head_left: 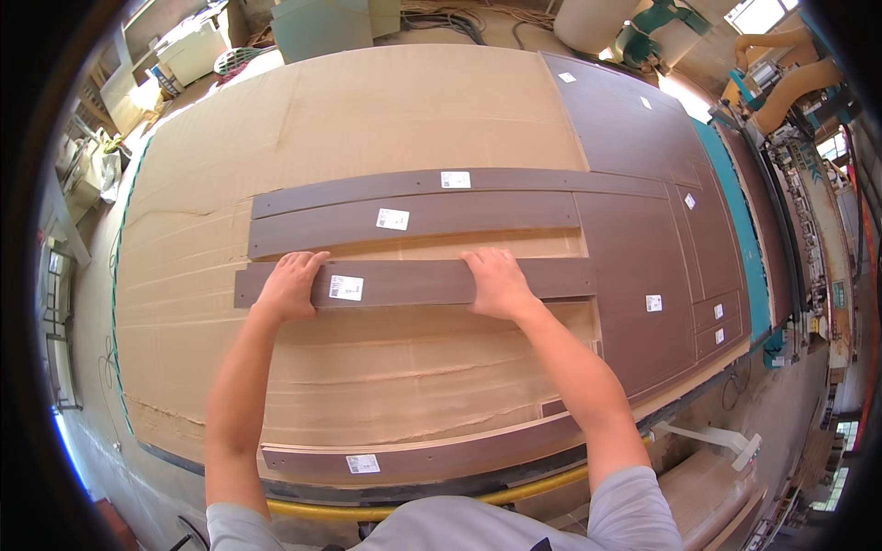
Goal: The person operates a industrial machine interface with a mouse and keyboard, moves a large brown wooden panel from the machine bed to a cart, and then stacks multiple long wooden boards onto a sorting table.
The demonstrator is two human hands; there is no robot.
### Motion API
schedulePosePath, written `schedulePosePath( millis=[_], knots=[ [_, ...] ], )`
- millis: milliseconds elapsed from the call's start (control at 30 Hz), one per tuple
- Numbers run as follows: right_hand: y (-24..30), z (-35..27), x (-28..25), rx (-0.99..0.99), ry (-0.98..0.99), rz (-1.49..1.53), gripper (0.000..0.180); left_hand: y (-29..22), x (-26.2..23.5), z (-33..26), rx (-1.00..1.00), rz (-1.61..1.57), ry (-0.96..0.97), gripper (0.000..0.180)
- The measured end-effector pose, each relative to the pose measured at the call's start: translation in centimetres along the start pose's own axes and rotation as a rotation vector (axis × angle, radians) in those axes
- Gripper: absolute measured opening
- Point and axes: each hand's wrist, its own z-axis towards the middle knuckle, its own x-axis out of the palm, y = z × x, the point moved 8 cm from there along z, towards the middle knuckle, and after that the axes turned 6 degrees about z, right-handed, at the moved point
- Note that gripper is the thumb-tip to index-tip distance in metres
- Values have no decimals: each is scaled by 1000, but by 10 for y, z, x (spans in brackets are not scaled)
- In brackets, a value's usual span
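A long, narrow dark brown board (404,285) with a white label lies crosswise in front of me, raised or resting just above the cardboard; I cannot tell which. My left hand (292,286) grips it left of the label, fingers over the far edge and thumb at the near side. Right of the label, my right hand (499,283) holds the same board in a like grip. Beyond it lie two more brown strips, a wider labelled one (478,216) and a narrower labelled one (349,186).
Brown cardboard (211,340) covers the large table. Wide brown panels (634,248) with labels fill its right side. Near the front edge lies another labelled strip (487,443), above a yellow rail (542,482). Machinery with hoses (785,87) stands at the far right.
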Motion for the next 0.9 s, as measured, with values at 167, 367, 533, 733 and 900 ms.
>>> schedulePosePath(
  millis=[167,367,533,733,900],
  knots=[
    [14,8,-28,-13,-31,48,80,9,-9,8,55,79,-29,88],
    [-3,65,-62,-57,-73,21,78,35,-54,37,26,90,-82,89],
    [-22,123,-53,40,152,25,92,61,-43,80,-88,56,130,105],
    [-56,170,-38,216,541,289,111,98,-9,113,-243,-225,318,105],
    [-61,164,-28,230,555,177,118,102,-2,126,-271,-161,434,105]
  ],
)
